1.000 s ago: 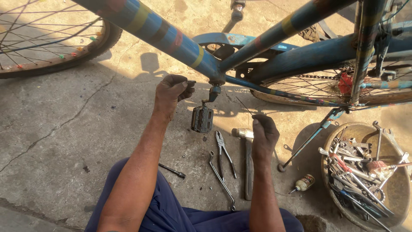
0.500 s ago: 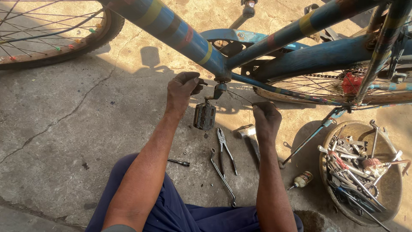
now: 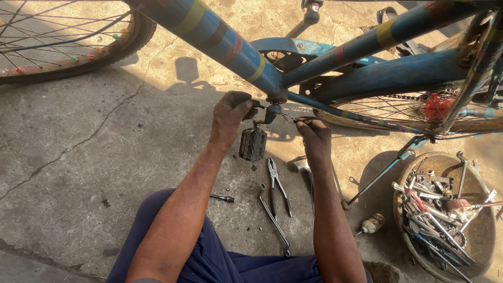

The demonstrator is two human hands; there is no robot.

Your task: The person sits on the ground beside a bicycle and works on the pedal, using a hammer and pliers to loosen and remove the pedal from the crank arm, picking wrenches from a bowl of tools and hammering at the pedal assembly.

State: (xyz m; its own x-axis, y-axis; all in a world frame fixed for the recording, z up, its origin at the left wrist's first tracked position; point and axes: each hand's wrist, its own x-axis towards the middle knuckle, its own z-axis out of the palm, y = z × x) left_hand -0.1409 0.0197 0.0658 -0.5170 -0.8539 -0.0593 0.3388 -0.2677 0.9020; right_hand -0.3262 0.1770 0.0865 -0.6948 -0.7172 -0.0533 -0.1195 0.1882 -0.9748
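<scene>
Cracked concrete floor (image 3: 78,157) beneath a blue bicycle frame (image 3: 230,50). Left hand (image 3: 230,112) closed around the crank (image 3: 270,112) above the hanging pedal (image 3: 253,143); right hand (image 3: 313,135) pinching a thin rod (image 3: 304,119) beside it. Pliers (image 3: 276,183) and a wrench (image 3: 272,217) lie between the forearms; a bowl of tools (image 3: 445,215) stands right.

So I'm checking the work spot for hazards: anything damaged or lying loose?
Yes: a crack runs across the concrete floor, and pliers, a spanner and a hammer lie loose between the person's arms.
</scene>
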